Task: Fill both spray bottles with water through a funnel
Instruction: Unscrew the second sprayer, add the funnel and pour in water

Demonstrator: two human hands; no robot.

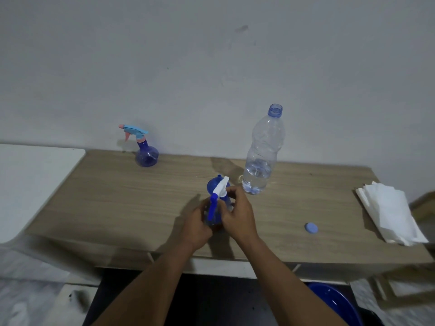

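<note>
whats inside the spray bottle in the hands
The left hand and right hand cover most of the spray bottle, so any water inside is hidden. Only its white and blue spray head shows clearly on top.

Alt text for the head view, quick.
The left hand grips a blue spray bottle on the table; the right hand pinches its white sprayer head. An uncapped water bottle stands behind, a second spray bottle back left.

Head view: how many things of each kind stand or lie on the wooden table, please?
Spray bottles: 2, far spray bottle and held spray bottle
Water bottle: 1
Blue bottle cap: 1
Blue funnel: 1
Stack of paper napkins: 1
Total: 6
</note>
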